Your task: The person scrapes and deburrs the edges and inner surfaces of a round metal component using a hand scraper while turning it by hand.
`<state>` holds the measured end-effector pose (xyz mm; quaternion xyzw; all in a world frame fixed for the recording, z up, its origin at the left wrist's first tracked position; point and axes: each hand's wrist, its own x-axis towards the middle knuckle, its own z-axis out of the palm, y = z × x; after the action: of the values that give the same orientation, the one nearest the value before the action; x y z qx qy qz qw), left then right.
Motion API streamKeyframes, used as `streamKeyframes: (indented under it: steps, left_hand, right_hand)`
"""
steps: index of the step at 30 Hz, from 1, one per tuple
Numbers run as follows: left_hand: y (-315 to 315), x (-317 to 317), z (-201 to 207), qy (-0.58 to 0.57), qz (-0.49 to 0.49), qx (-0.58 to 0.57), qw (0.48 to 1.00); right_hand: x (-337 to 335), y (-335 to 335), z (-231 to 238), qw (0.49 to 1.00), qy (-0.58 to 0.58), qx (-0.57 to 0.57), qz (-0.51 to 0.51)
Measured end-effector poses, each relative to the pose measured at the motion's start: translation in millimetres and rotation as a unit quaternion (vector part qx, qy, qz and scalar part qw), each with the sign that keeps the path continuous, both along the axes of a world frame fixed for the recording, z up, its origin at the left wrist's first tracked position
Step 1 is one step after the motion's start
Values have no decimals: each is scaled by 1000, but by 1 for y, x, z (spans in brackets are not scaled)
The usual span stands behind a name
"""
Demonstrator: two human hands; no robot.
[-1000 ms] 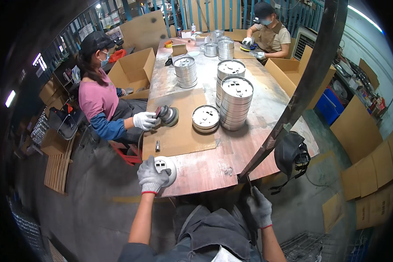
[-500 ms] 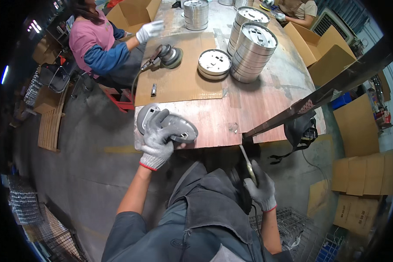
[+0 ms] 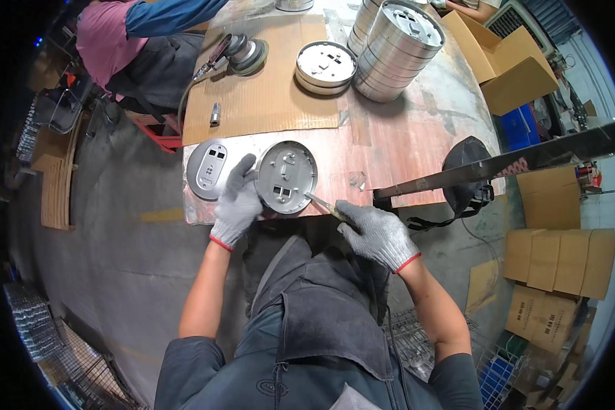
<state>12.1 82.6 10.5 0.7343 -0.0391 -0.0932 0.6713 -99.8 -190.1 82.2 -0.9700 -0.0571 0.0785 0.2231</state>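
A round grey metal cover (image 3: pixel 288 176) with a raised rim and square openings stands at the table's near edge, its inner side toward me. My left hand (image 3: pixel 238 203), in a grey-coated glove, grips its left edge. In my right hand (image 3: pixel 379 236), also gloved, is a slim hand tool (image 3: pixel 326 206) with a metal blade and pale handle. The blade's tip meets the cover's lower right rim. Left of the cover lies another round grey part (image 3: pixel 197 179) with an oval plate on it, near my left fingers but not held.
Stacked metal rounds (image 3: pixel 396 58) stand farther back beside a short stack (image 3: pixel 324 67). A sander (image 3: pixel 244 55) and a small metal fitting (image 3: pixel 215 115) rest on a cardboard sheet (image 3: pixel 280 109). A dark bar (image 3: pixel 471 172) crosses the right side. A co-worker (image 3: pixel 109 41) sits at left.
The cover has been turned up from its slanted position, apart from the other round part. My right hand has brought the tool up and left to its rim. The co-worker's arm now reaches across the table.
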Motion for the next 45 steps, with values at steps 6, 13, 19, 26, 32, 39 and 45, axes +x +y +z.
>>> streamKeyframes:
  steps: [6, 13, 19, 26, 32, 39, 45]
  left_hand:
    - [-12, 12, 2, -20, -100, 303, 947]
    - [-41, -8, -4, -113, 80, 202, 969]
    - [-49, -16, -12, -138, 86, 90, 983]
    - [-52, -31, 4, -232, 62, 141, 960]
    - [-55, -33, 2, -229, 88, 172, 954]
    - [-44, -23, -1, -185, 101, 277, 937]
    - [-34, -3, -16, 17, 10, 382, 924]
  right_hand:
    - [3, 1, 15, 999, 35, 10, 7]
    - [11, 3, 36, 999, 34, -6, 17]
    - [22, 8, 52, 987, 149, -58, 23]
    - [38, 19, 67, 978, 156, -111, 86]
    - [29, 27, 61, 980, 127, -117, 101]
    - [6, 34, 44, 988, 77, -121, 63]
    - [-7, 32, 24, 990, 21, -124, 60]
